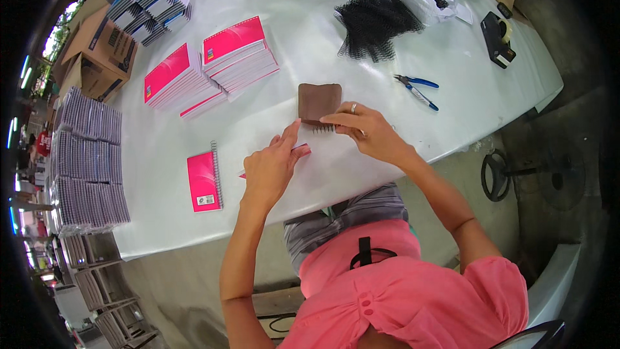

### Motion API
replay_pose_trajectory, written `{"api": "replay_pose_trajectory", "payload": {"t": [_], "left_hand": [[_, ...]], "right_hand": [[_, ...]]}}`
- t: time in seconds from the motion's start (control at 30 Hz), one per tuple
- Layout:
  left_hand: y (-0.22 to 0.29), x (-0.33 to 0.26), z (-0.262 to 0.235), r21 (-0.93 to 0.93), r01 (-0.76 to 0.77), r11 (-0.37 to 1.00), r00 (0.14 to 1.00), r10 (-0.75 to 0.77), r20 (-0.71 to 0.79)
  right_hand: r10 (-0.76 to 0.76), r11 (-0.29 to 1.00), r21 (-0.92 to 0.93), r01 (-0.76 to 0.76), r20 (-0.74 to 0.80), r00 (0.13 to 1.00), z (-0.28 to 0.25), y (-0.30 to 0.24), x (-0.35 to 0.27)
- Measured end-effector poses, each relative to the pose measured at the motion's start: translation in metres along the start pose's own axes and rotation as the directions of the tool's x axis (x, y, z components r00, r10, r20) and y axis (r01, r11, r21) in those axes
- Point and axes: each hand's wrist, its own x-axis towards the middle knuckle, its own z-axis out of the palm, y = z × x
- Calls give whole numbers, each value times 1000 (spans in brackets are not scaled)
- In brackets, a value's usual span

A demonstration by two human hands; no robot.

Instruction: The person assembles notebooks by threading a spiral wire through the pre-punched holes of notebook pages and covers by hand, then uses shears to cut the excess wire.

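My left hand is closed round a small pink notebook, mostly hidden under the palm and fingers. Its index finger reaches to the near edge of a brown square pad that lies on the table. My right hand, with a ring on one finger, pinches a short black spiral coil at the pad's near edge. How far the coil runs into the notebook is hidden by my hands. Left of my left hand lies a coil-bound pink notebook.
Stacks of pink notebooks stand beyond my left hand. A heap of black coils, blue-handled cutting pliers and a tape dispenser lie to the right. Bundled notebooks and a cardboard box line the left edge.
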Motion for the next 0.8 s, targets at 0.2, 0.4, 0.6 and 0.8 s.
{"api": "replay_pose_trajectory", "payload": {"t": [0.2,0.4,0.6,0.8], "left_hand": [[-2,1,-1,-4,-2,1000,1000,2,16],[0,3,-2,3,21,1000,999,-21,50],[1,4,-8,-8,64,998,991,-62,119],[0,4,-8,-6,27,1000,996,-27,81]], "right_hand": [[-72,983,175,56,83,994,4,-3,19],[-94,989,122,84,86,992,3,2,27],[-114,981,170,92,120,986,6,2,30],[-177,982,85,167,127,976,10,10,29]]}}
